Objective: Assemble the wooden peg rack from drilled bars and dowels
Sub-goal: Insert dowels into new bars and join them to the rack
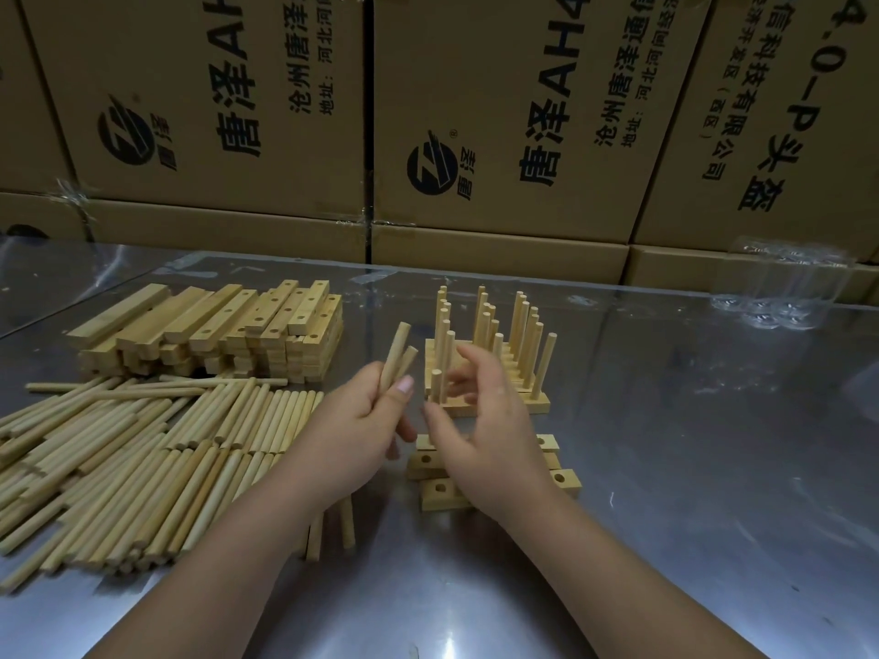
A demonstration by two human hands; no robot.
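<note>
My left hand (361,416) grips two short dowels (398,356) upright, thumb over them, above the table's middle. My right hand (485,420) hovers with loosely curled fingers in front of the assembled peg racks (490,354), several bars standing with dowels upright; it holds nothing that I can see. Under my right wrist lie a few loose drilled bars (430,461) in a small heap. A stack of drilled bars (214,330) sits at the back left, and a wide pile of loose dowels (142,459) spreads over the left of the table.
The work surface is a shiny metal table (689,468). Printed cardboard boxes (499,135) form a wall along its far edge. A clear plastic blister tray (780,287) lies at the back right. Two dowels (347,520) lie near my left forearm.
</note>
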